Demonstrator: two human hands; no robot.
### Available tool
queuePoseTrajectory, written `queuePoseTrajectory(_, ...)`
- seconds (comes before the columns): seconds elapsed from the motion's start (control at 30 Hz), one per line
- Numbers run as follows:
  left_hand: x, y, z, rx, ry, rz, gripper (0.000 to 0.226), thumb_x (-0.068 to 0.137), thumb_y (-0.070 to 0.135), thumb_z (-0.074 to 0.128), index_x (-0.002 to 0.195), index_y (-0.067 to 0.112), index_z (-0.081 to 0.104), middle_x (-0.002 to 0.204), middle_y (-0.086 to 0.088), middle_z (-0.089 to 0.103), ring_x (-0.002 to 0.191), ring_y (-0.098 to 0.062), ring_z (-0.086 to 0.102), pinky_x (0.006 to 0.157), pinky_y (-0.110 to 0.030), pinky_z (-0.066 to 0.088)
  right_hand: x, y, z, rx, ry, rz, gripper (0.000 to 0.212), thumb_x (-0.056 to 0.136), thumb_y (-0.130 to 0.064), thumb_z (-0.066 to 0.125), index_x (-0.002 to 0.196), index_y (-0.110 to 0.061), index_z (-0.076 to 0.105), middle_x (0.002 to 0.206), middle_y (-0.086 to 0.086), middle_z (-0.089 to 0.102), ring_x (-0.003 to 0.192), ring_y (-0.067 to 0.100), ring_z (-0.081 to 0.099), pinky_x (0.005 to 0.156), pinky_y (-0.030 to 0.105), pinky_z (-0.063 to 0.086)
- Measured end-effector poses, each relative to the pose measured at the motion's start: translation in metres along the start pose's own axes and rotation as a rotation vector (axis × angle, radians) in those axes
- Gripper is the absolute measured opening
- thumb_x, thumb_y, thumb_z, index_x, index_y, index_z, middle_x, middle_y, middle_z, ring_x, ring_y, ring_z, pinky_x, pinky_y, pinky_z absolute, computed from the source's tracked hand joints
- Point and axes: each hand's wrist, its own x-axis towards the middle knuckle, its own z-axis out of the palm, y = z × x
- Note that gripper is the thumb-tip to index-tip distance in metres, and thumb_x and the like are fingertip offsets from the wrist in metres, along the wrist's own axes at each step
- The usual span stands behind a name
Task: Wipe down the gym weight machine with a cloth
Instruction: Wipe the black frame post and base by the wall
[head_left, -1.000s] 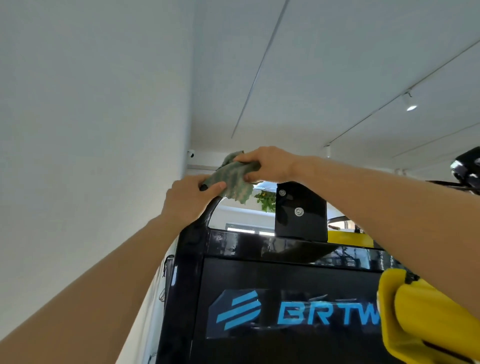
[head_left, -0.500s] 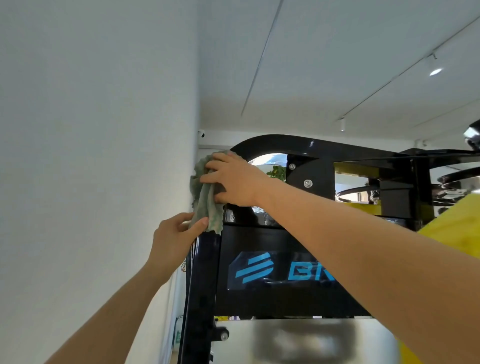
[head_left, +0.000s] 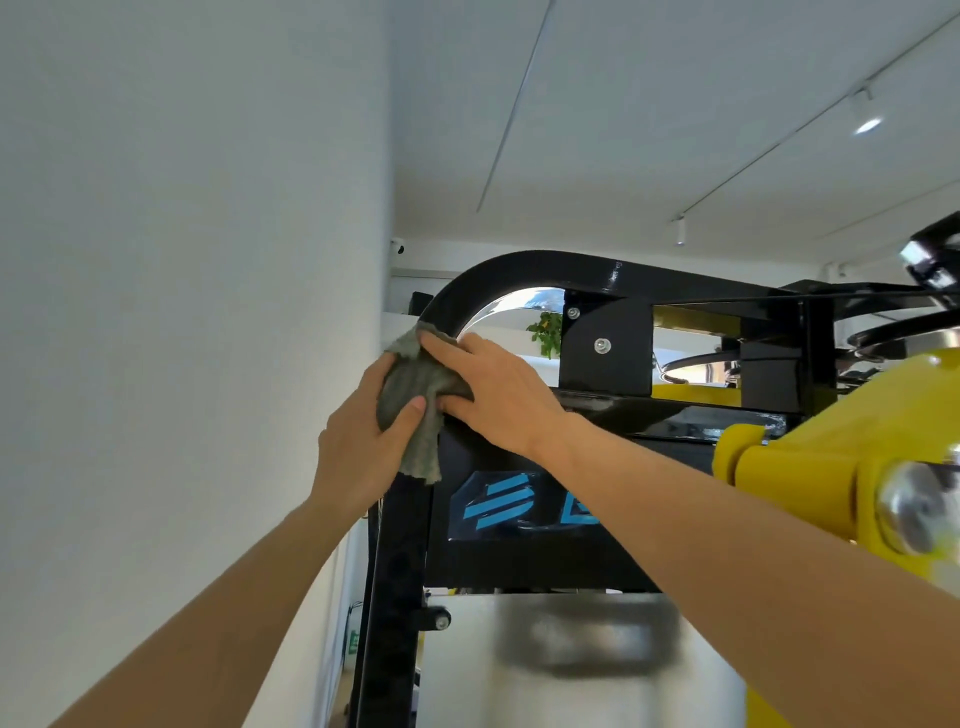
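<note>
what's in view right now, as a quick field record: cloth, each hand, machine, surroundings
cloth: grey-green, bunched on the bend of the black frame, one end hanging down
left hand: grips the cloth, thumb over it
right hand: fingers laid fairly straight on the cloth, pressing it to the frame
left of frame: white wall
below hands: logo panel, blue on black
right edge: yellow part

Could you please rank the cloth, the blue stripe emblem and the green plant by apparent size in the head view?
cloth
blue stripe emblem
green plant
The plant sits farther back, so it only looks smallest.
</note>
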Motion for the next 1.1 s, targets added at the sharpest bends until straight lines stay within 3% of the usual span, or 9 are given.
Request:
queuePoseTrajectory(0.1,0.009,0.002,0.009,0.215,-0.027,0.037,0.067,0.096,0.05,0.058,0.154,0.027,0.034,0.141,-0.009,0.052,0.119,-0.027,0.058,0.1,-0.041,0.047,-0.014,0.008,0.002,-0.045,0.012,0.076,0.065,0.101,-0.04,0.054,0.157,-0.035,0.022,0.1,0.005,0.05,0.092,0.018,0.049,0.08,0.036,0.047)
queuePoseTrajectory(0.27,0.022,0.01,0.025,0.483,-0.021,0.198,0.067,0.091,0.048,0.068,0.149,0.027,0.042,0.148,-0.013,0.031,0.131,-0.031,0.039,0.099,-0.045,0.049,-0.038,0.032,0.002,-0.143,0.046,0.218,0.05,0.1,-0.036,0.055,0.148,-0.025,0.044,0.112,0.005,0.05,0.103,0.021,0.047,0.089,0.041,0.047)
queuePoseTrajectory(0.43,0.039,0.019,0.038,0.776,-0.014,0.493,0.05,0.087,0.057,0.065,0.127,0.027,0.066,0.139,-0.007,0.049,0.128,-0.034,0.039,0.102,-0.053,0.04,-0.058,0.055,0.0,-0.194,0.093,0.354,0.04,0.1,-0.04,0.055,0.136,-0.024,0.055,0.118,0.004,0.052,0.104,0.023,0.044,0.092,0.038,0.045)
queuePoseTrajectory(0.53,0.048,0.033,0.05,0.902,-0.08,0.596,0.049,0.092,0.06,0.051,0.125,0.027,0.068,0.128,-0.001,0.063,0.128,-0.03,0.043,0.104,-0.05,0.031,-0.065,0.055,0.003,-0.202,0.144,0.461,0.039,0.101,-0.042,0.051,0.134,-0.021,0.056,0.121,0.006,0.05,0.109,0.024,0.043,0.094,0.037,0.045)
queuePoseTrajectory(0.67,0.051,0.046,0.072,0.852,-0.229,0.576,0.052,0.101,0.057,0.041,0.142,0.028,0.051,0.133,0.001,0.06,0.121,-0.022,0.051,0.101,-0.04,0.037,-0.075,0.057,0.006,-0.156,0.184,0.614,0.044,0.1,-0.035,0.054,0.141,-0.019,0.049,0.132,0.007,0.047,0.122,0.025,0.04,0.102,0.038,0.045)
queuePoseTrajectory(0.77,0.053,0.049,0.085,0.818,-0.286,0.575,0.053,0.101,0.057,0.042,0.147,0.029,0.043,0.131,-0.001,0.059,0.117,-0.023,0.053,0.095,-0.04,0.042,-0.087,0.058,0.008,-0.074,0.277,0.734,0.05,0.098,-0.028,0.062,0.144,-0.019,0.046,0.135,0.007,0.045,0.124,0.026,0.04,0.1,0.037,0.047)
queuePoseTrajectory(0.9,0.05,0.051,0.1,0.83,-0.351,0.684,0.063,0.1,0.055,0.048,0.155,0.033,0.03,0.14,-0.002,0.053,0.121,-0.024,0.051,0.099,-0.041,0.04,-0.094,0.059,0.012,-0.046,0.368,0.878,0.053,0.096,-0.023,0.065,0.145,-0.015,0.047,0.131,0.009,0.049,0.122,0.026,0.045,0.097,0.037,0.047)
queuePoseTrajectory(1.0,0.048,0.043,0.093,0.8,-0.302,0.725,0.06,0.101,0.05,0.05,0.155,0.031,0.034,0.14,-0.002,0.054,0.12,-0.024,0.052,0.099,-0.039,0.041,-0.09,0.058,0.012,-0.125,0.367,0.815,0.044,0.093,-0.021,0.068,0.134,-0.012,0.056,0.13,0.008,0.05,0.12,0.027,0.043,0.098,0.039,0.045)
queuePoseTrajectory(1.1,0.042,0.026,0.073,0.84,-0.194,0.823,0.055,0.096,0.042,0.062,0.146,0.02,0.051,0.131,-0.009,0.062,0.112,-0.028,0.058,0.093,-0.041,0.048,-0.083,0.053,0.01,-0.141,0.32,0.641,0.036,0.091,-0.014,0.068,0.127,-0.011,0.061,0.127,0.006,0.051,0.116,0.024,0.044,0.098,0.039,0.045)
